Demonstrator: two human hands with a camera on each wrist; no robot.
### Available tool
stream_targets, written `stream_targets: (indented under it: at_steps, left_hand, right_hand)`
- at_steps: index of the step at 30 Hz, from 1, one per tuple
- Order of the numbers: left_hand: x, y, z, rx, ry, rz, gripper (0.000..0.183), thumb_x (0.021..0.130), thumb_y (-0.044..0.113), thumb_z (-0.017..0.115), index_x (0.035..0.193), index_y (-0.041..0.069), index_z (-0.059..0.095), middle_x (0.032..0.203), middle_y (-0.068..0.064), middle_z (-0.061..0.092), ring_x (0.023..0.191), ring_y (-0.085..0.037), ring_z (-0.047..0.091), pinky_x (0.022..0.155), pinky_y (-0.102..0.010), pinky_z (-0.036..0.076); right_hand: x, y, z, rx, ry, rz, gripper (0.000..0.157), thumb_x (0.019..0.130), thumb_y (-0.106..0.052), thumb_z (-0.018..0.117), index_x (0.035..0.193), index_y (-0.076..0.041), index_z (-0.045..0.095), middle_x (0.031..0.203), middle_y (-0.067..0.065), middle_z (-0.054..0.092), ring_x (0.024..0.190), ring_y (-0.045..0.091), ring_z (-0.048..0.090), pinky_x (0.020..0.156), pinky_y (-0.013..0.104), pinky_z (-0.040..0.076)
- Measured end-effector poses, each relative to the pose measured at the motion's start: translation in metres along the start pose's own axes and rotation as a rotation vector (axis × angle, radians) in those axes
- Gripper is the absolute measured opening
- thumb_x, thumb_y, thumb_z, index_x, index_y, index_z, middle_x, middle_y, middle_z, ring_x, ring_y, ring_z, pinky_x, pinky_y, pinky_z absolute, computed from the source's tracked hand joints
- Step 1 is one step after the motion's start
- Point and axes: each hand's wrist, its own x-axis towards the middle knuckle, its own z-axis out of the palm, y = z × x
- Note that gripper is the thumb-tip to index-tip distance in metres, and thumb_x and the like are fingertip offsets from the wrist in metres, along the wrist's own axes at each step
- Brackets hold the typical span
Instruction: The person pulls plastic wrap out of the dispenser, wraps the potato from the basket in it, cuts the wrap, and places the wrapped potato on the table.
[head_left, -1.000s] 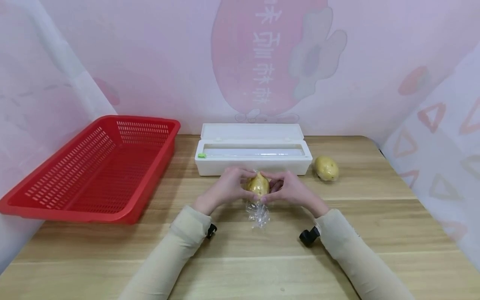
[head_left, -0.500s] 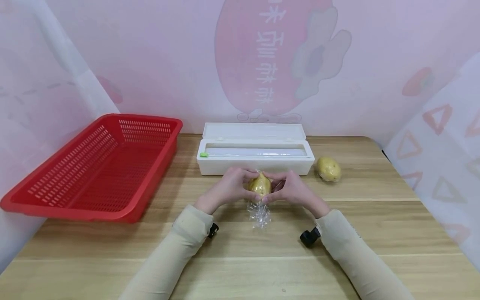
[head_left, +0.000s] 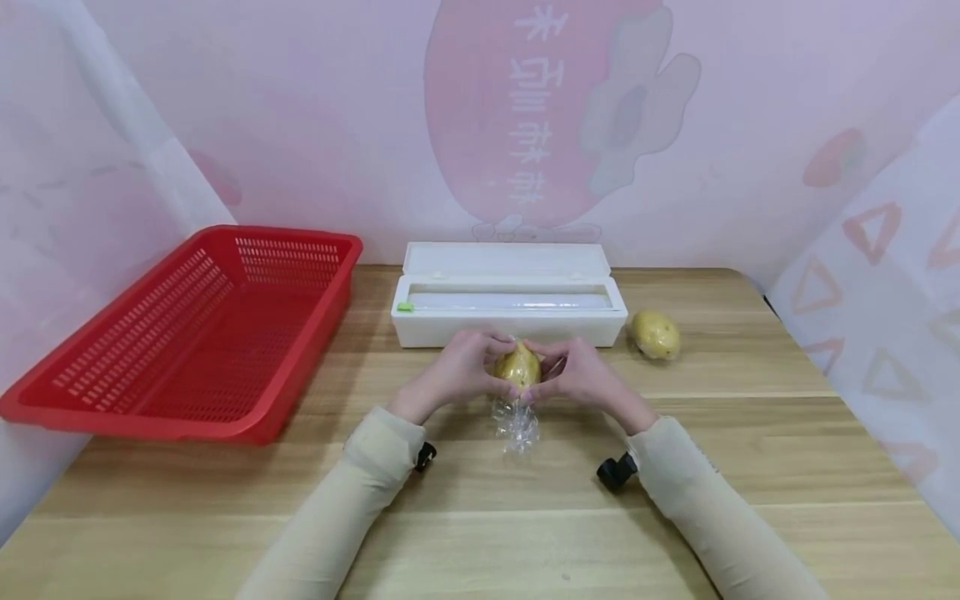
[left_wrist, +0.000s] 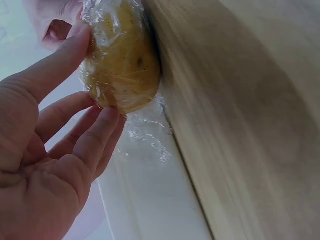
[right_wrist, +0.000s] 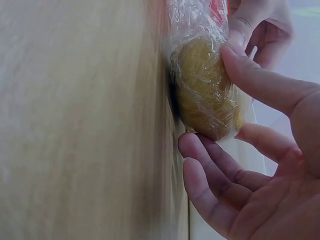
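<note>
A yellow potato (head_left: 520, 367) wrapped in clear cling film sits at the middle of the table, between both hands. My left hand (head_left: 459, 368) holds it from the left, thumb and fingertips on the film in the left wrist view. From the right, my right hand (head_left: 583, 377) pinches the same potato (right_wrist: 202, 85), thumb on the near side and fingers beyond. The two thumbs meet at its near end. Loose, crumpled cling film (head_left: 516, 427) trails from that end toward me. A second potato (head_left: 656, 335), shiny as if wrapped, lies to the right.
Just behind my hands stands a white cling film box (head_left: 510, 329), lid up, with a roll (head_left: 510, 302) inside and a green slider (head_left: 405, 307) at its left. A red plastic basket (head_left: 258, 421) stands on the left of the wooden table (head_left: 570, 533). A patterned backdrop surrounds the table.
Both hands keep their hold on the wrapped potato with hardly any movement. The head view shifts slightly; the box, basket and second potato stay put.
</note>
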Motion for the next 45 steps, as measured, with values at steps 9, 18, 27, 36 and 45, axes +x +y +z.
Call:
stream_targets:
  at_steps: [9, 18, 27, 36, 45]
  left_hand:
    - [0.0, 0.0, -0.002, -0.011, 0.011, -0.012, 0.071, 0.069, 0.025, 0.091, 0.129, -0.001, 0.061, 0.131, -0.013, 0.059, 0.119, -0.028, 0.055, 0.096, -0.034, 0.047]
    - [0.0, 0.002, 0.002, 0.028, 0.031, 0.058, 0.066, 0.07, 0.023, 0.091, 0.124, -0.004, 0.064, 0.124, -0.015, 0.063, 0.114, -0.027, 0.057, 0.097, -0.036, 0.045]
    - [-0.014, 0.012, -0.001, 0.132, 0.09, 0.093, 0.051, 0.081, 0.026, 0.084, 0.122, 0.001, 0.067, 0.134, -0.017, 0.056, 0.124, -0.032, 0.049, 0.106, -0.045, 0.036]
    - [-0.048, 0.001, -0.01, 0.205, 0.097, 0.273, 0.029, 0.08, 0.003, 0.08, 0.109, 0.004, 0.074, 0.114, -0.008, 0.065, 0.103, -0.023, 0.061, 0.088, -0.035, 0.05]
    - [-0.056, 0.0, -0.01, 0.168, -0.098, 0.256, 0.032, 0.083, 0.008, 0.078, 0.114, 0.013, 0.075, 0.09, 0.001, 0.074, 0.073, -0.002, 0.066, 0.066, -0.02, 0.052]
  right_hand:
    - [0.0, -0.001, -0.002, -0.005, -0.007, -0.009, 0.085, 0.064, -0.027, 0.093, 0.138, -0.013, 0.056, 0.091, 0.004, 0.072, 0.081, 0.026, 0.066, 0.07, 0.037, 0.055]
    - [-0.001, 0.003, -0.004, -0.026, -0.074, -0.081, 0.085, 0.072, -0.026, 0.089, 0.145, -0.012, 0.048, 0.096, 0.007, 0.069, 0.082, 0.025, 0.066, 0.07, 0.036, 0.055]
    - [-0.009, 0.001, -0.012, -0.075, -0.158, -0.138, 0.085, 0.083, -0.034, 0.08, 0.152, -0.008, 0.037, 0.112, 0.012, 0.066, 0.089, 0.022, 0.066, 0.077, 0.036, 0.054]
    - [-0.027, 0.003, -0.028, -0.214, -0.093, -0.318, 0.057, 0.081, -0.017, 0.083, 0.132, -0.003, 0.061, 0.112, 0.017, 0.067, 0.085, 0.023, 0.066, 0.07, 0.032, 0.056]
    - [-0.031, 0.006, -0.023, -0.196, -0.264, -0.383, 0.036, 0.079, -0.009, 0.082, 0.114, -0.012, 0.074, 0.094, -0.001, 0.072, 0.081, 0.01, 0.067, 0.071, 0.031, 0.056]
